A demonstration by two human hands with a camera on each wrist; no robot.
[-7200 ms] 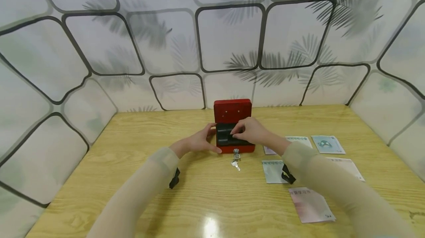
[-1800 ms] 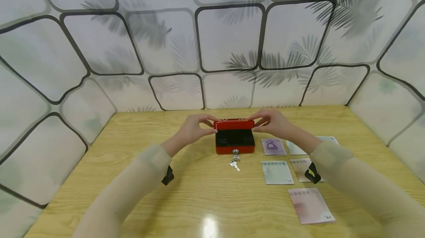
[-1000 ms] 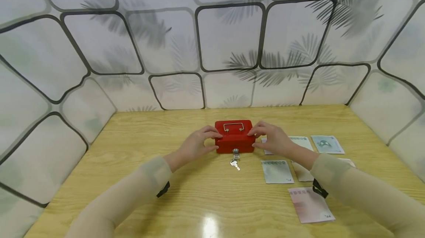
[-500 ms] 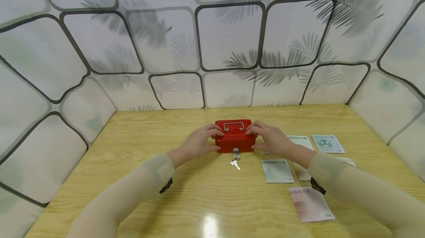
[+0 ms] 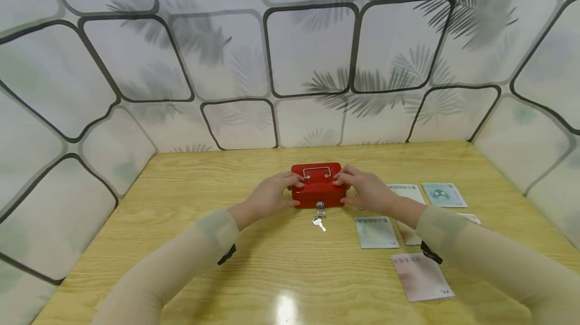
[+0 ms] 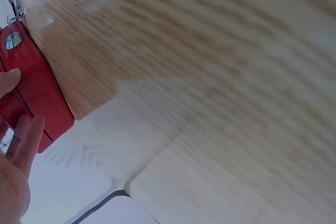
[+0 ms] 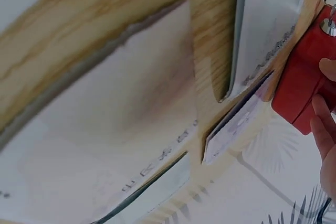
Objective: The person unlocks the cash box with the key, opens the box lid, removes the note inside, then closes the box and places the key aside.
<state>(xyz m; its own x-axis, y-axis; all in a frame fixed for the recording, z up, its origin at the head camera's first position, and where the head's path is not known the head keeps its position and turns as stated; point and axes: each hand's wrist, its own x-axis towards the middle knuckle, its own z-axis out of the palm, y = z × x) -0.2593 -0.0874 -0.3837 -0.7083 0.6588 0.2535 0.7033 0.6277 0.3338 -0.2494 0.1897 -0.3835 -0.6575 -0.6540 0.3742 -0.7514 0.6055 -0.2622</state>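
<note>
A red cash box (image 5: 318, 195) with a wire handle (image 5: 317, 170) on its lid stands at the middle back of the table, lid down. My left hand (image 5: 271, 195) grips its left end, fingers over the lid and thumb at the front corner. At the other end, my right hand (image 5: 370, 193) holds it in the same way. Both wrist views show fingers against the red casing (image 6: 42, 95). From the front lock (image 5: 320, 205) hangs a key (image 5: 319, 223) on a ring, lying on the tabletop.
To the right of the box lie several notes: a pink one (image 5: 422, 277) nearest, a pale green one (image 5: 376, 233), a blue one (image 5: 443, 194) farther back. My right forearm covers part of others. A patterned cloth (image 5: 312, 53) rises behind the wooden table (image 5: 204, 174).
Earlier the lid stood up, with my right hand inside the box. Both hands then swung the lid down. Over the last half second they have stayed almost still on it.
</note>
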